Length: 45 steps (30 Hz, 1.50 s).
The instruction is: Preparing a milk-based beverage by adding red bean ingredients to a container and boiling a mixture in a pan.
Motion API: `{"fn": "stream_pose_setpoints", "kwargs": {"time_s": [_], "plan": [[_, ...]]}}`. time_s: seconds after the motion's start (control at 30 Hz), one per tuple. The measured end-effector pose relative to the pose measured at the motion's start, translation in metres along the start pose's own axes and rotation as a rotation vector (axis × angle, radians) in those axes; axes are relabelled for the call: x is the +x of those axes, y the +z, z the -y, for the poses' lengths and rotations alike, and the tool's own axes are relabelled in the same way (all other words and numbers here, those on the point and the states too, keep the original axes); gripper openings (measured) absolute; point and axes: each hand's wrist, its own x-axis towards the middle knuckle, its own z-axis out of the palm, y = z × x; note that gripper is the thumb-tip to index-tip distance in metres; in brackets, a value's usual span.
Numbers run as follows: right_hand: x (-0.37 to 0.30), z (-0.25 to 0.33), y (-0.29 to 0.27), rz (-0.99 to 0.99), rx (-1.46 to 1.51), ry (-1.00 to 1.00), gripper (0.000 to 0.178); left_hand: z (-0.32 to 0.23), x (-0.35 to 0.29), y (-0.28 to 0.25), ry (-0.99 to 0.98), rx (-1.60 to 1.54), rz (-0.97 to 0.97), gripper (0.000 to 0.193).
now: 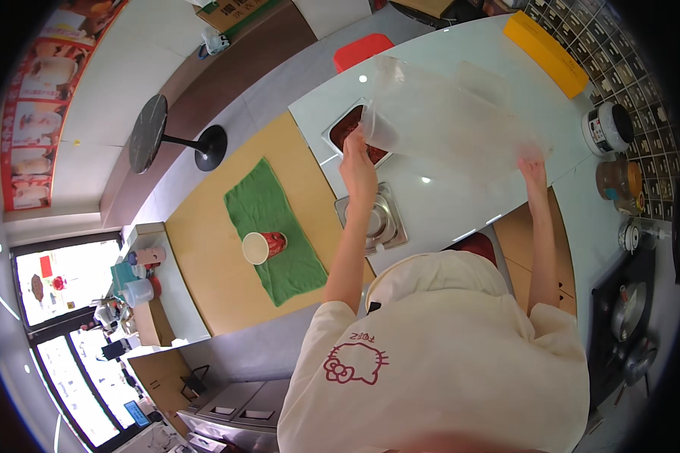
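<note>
A large clear plastic bag (461, 124) spreads over the white counter between my hands. My right hand (534, 170) is closed on its right edge. My left hand (357, 170) pinches a translucent plastic cup (380, 134) at the bag's left end; whether the cup is inside the bag or in front of it I cannot tell. Under that hand, partly hidden, sits a rectangular metal tray (383, 161) with dark red contents. Nearer to me, beside my left forearm, a square steel fitting (397, 226) with a round middle is set in the counter.
On the wooden counter (196, 249) to the left, a red and white paper cup (273, 243) lies tilted on a green cloth (298, 260). A yellow box (545, 53) stands at the far right. Jars (616, 181) line the tiled wall, and a red stool (363, 51) stands beyond the counter.
</note>
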Motion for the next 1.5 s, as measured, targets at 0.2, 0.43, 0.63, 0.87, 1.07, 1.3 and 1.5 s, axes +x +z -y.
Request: {"fn": "stream_pose_setpoints", "kwargs": {"time_s": [0.2, 0.43, 0.63, 0.87, 1.07, 1.3, 1.5], "plan": [[-0.039, 0.054, -0.035, -0.070, -0.146, -0.070, 0.083, -0.033, -0.020, -0.013, 0.329, -0.014, -0.166, 0.007], [-0.137, 0.180, 0.009, 0.158, -0.559, -0.407, 0.110, -0.045, -0.054, -0.006, 0.619, -0.132, -0.182, 0.025], [-0.204, 0.173, 0.098, -0.056, -0.417, -0.346, 0.072, -0.055, -0.091, -0.024, 0.673, -0.126, -0.038, 0.028], [-0.264, 0.141, 0.045, -0.195, -0.147, -0.251, 0.032, -0.075, -0.148, -0.059, 0.547, -0.270, 0.011, 0.070], [-0.307, 0.138, -0.045, 0.055, -0.261, -0.186, 0.028, -0.057, -0.214, -0.114, 0.200, -0.314, 0.244, 0.065], [-0.339, 0.103, -0.087, 0.340, -0.386, -0.096, 0.026, 0.029, -0.407, -0.171, -0.150, -0.086, 0.521, 0.031], [-0.352, 0.031, -0.025, 0.700, -0.319, -0.044, 0.025, 0.076, -0.543, -0.235, -0.481, 0.053, 0.472, 0.028]]}}
